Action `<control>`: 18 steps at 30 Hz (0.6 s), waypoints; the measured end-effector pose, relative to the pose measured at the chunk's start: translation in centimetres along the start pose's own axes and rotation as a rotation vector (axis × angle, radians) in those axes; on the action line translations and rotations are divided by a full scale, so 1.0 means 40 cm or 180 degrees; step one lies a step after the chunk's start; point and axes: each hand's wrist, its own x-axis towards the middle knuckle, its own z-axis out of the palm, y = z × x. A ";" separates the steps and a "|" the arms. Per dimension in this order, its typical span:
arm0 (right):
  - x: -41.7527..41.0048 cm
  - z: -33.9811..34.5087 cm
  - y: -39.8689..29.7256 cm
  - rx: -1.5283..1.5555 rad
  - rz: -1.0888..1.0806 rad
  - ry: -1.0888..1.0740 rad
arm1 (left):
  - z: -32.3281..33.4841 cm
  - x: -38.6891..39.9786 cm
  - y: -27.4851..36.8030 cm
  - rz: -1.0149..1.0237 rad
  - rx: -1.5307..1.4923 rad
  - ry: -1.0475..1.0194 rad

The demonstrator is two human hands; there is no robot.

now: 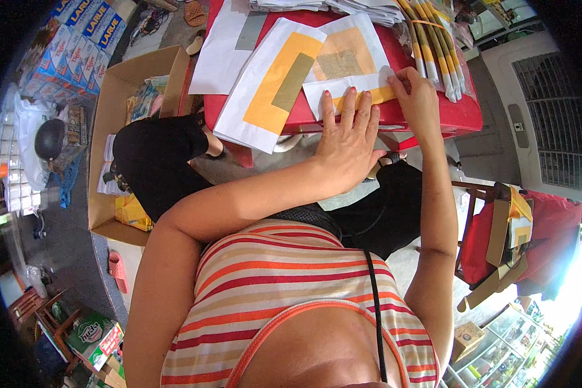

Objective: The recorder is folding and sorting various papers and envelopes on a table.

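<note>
My left hand [347, 140] lies flat with its fingers spread over the lower folded edge of a white paper sheet [376, 46]. An orange square and a gold-toned rectangle show through that sheet, and its folded flap bears an orange strip. At the sheet's right edge my right hand [414, 94] pinches the paper between thumb and fingertips. To the left, a folded white paper [257, 92] with an orange panel and a gold block hangs past the edge of a red table [456, 114]. Another white sheet [218, 53] with a grey rectangle lies partly under it.
Stacked white papers [330, 5] lie at the table's far side. Right of them is a banded bundle of rolled papers [431, 43] in plastic. A cardboard box [99, 145] with paper packets stands left of my legs; a chair [475, 233] holds another opened box [499, 233].
</note>
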 end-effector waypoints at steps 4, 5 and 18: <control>-0.021 0.028 -0.008 -0.1516 -0.0471 0.0377 | 0.014 -0.003 0.012 -0.0001 0.0316 0.0046; -0.026 0.029 -0.013 -0.1509 -0.0465 0.0381 | 0.018 -0.003 0.013 0.0004 0.0323 0.0041; -0.126 -0.013 -0.027 -0.0402 -0.0852 -0.0518 | 0.011 -0.021 0.008 -0.0084 0.0389 -0.0022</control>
